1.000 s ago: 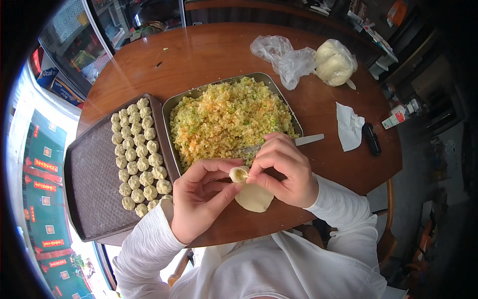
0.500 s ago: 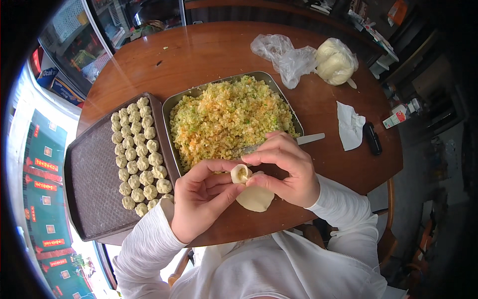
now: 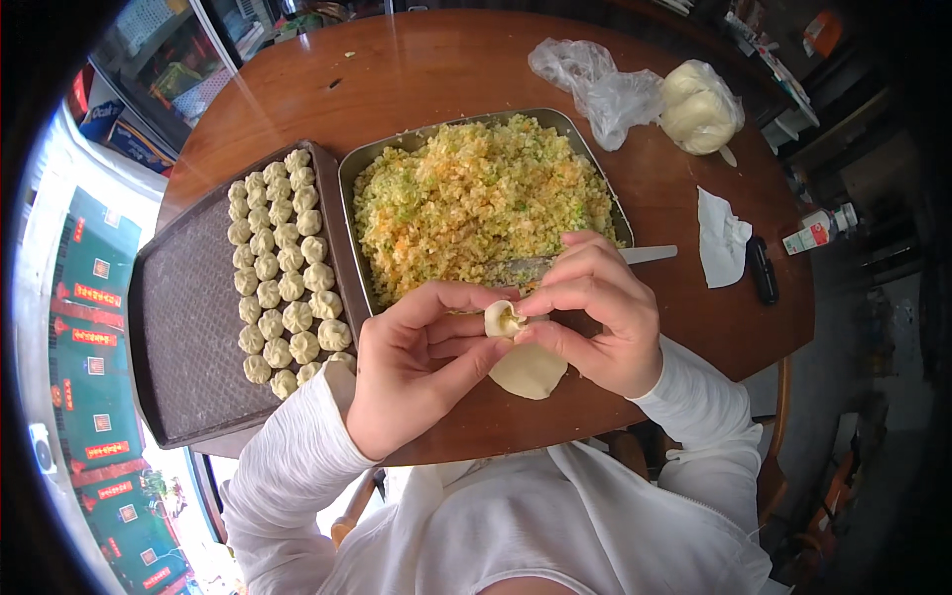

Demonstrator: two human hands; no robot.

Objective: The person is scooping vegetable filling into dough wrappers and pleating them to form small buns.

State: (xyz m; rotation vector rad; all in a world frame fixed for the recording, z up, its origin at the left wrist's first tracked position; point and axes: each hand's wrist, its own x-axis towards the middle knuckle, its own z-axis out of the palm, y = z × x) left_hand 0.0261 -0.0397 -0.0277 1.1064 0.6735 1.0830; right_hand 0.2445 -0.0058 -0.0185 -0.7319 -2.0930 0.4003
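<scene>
A small round dumpling (image 3: 504,318) is held between my two hands, its top partly open with yellowish filling inside. My left hand (image 3: 416,362) cups it from the left with fingers and thumb. On the other side, the fingertips of my right hand (image 3: 600,319) pinch its pleated edge. Just below lies a pale dough wrapper (image 3: 531,375) on the table. Beyond my hands is a metal pan (image 3: 349,193) heaped with chopped yellow-green and orange filling (image 3: 486,203). A flat-bladed spreader with a pale handle (image 3: 650,254) rests in it, its blade partly in the filling.
Left of the pan, a dark baking tray (image 3: 198,317) carries rows of pleated dumplings (image 3: 288,260) along its right side. Toward the far right are a crumpled plastic bag (image 3: 610,94), bagged dough (image 3: 699,109), a white tissue (image 3: 722,238), a black case (image 3: 763,270) and a bottle (image 3: 821,230).
The view has shifted, so the table contents appear higher and mostly farther right. Both hands keep hold of the dumpling, and its opening looks slightly more gathered on the right.
</scene>
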